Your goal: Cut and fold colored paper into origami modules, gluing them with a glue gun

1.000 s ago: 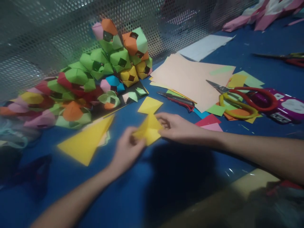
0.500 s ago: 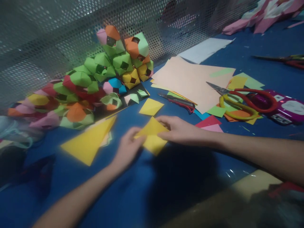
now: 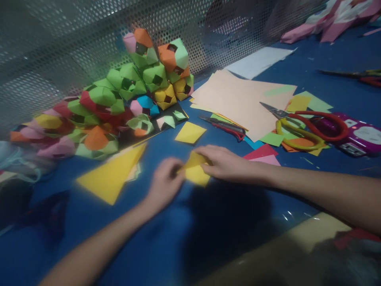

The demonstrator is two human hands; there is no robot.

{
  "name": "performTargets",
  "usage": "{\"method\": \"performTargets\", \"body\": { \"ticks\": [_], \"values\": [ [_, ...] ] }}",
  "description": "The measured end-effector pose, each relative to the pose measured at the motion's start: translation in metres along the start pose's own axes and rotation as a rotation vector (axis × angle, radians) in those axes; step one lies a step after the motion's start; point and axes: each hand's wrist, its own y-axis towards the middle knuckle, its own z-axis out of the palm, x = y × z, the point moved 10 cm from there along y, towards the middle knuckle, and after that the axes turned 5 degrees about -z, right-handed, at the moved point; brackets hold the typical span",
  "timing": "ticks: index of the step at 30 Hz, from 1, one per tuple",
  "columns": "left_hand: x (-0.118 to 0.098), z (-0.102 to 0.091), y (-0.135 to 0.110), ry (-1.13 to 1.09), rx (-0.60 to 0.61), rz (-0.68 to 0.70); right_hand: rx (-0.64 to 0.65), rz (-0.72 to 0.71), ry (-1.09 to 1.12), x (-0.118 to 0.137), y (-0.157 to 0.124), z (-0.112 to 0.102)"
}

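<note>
Between my two hands is a small yellow square of paper (image 3: 196,171), with a crease across its middle. My left hand (image 3: 166,176) pinches its left corner; the fingers there are a little blurred. My right hand (image 3: 222,163) grips the right side, thumb in front and fingers behind. Just beyond the hands, another small yellow paper piece (image 3: 190,133) lies on the blue table (image 3: 149,246). To the left of my left hand rests a larger folded yellow sheet (image 3: 111,174) on top of some pale papers.
Several colourful folded-paper balls (image 3: 127,83) are piled against a perforated metal panel (image 3: 205,35). Right of them lie pale pink sheets (image 3: 238,91), a red cutter knife (image 3: 223,125), scissors (image 3: 309,125) with red and yellow handles, a purple device (image 3: 357,135) and coloured paper scraps (image 3: 262,153).
The yellow square has turned and tilted slightly in my hands, its left corner now mostly covered by my left fingers. My left hand has shifted slightly; my right hand keeps its hold.
</note>
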Motion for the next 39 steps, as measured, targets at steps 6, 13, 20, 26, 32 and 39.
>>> {"method": "performTargets", "body": {
  "ticks": [6,13,20,26,32,39],
  "values": [
    [-0.004,0.008,0.001,0.077,0.070,0.081,-0.019,-0.098,-0.098,0.003,0.001,0.008],
    [-0.022,0.019,-0.011,0.280,0.156,0.390,0.083,-0.354,-0.218,0.023,-0.004,0.012],
    [-0.020,0.020,-0.016,0.455,0.200,0.458,0.218,-0.328,-0.413,0.020,-0.009,-0.002],
    [-0.013,0.008,-0.008,0.235,0.124,0.242,0.129,-0.210,-0.224,0.013,-0.005,-0.015],
    [0.014,0.008,0.002,-0.295,0.124,-0.181,-0.002,0.074,0.286,0.001,-0.001,-0.018],
    [0.015,0.021,-0.003,-0.670,0.183,-0.391,-0.120,0.244,0.563,-0.014,-0.003,-0.015]
  ]
}}
